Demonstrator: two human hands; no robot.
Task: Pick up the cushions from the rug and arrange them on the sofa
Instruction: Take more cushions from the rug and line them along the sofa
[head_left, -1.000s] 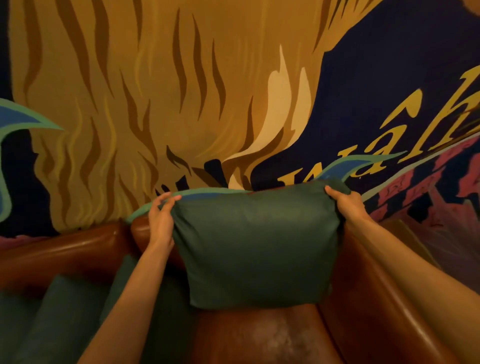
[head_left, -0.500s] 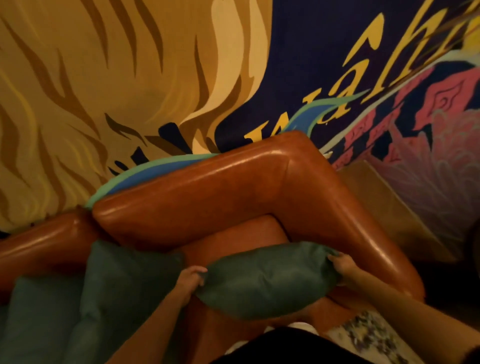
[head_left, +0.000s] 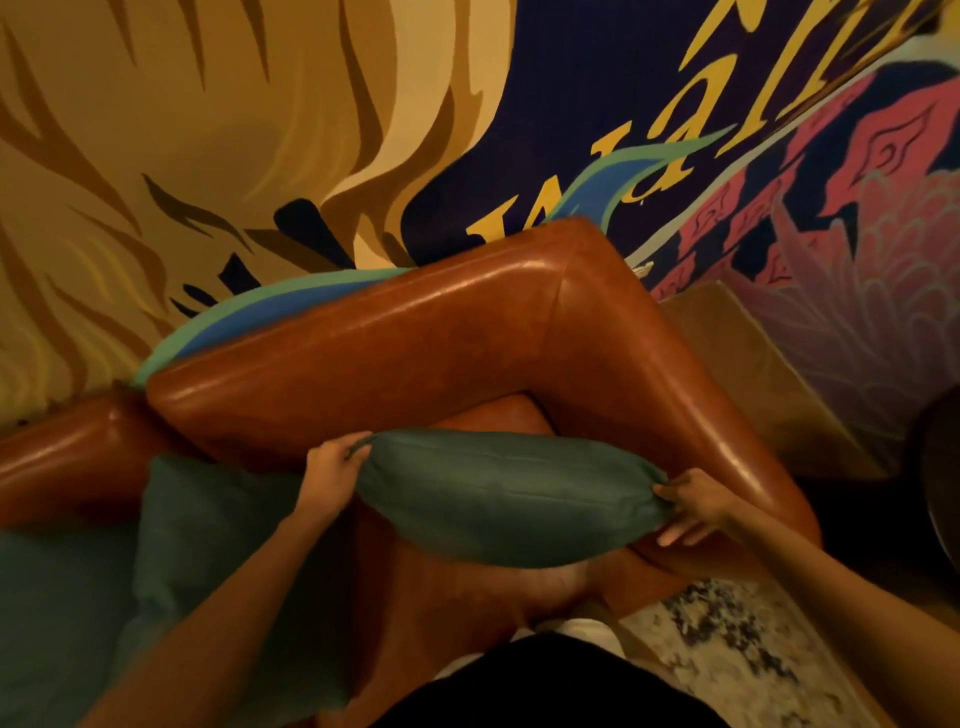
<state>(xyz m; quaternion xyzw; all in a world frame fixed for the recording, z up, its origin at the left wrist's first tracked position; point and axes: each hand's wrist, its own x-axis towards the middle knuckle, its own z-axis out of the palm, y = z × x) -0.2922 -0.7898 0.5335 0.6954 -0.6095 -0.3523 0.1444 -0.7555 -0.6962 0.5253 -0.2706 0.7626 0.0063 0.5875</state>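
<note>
Lowered the cushion (head_left: 509, 499) from the top of the sofa (head_left: 363, 353) back to the seat corner since a second ago; holding it lengthwise between the two sets of fingers; gripping its left corner with the left hand (head_left: 330, 475), fingers curled round the fabric; pinching its right corner with the right hand (head_left: 696, 506), lower fingers loose; just left of the left fingers, a second cushion (head_left: 208, 519) against the backrest; below the right fingers, patterned rug (head_left: 727, 649).
</note>
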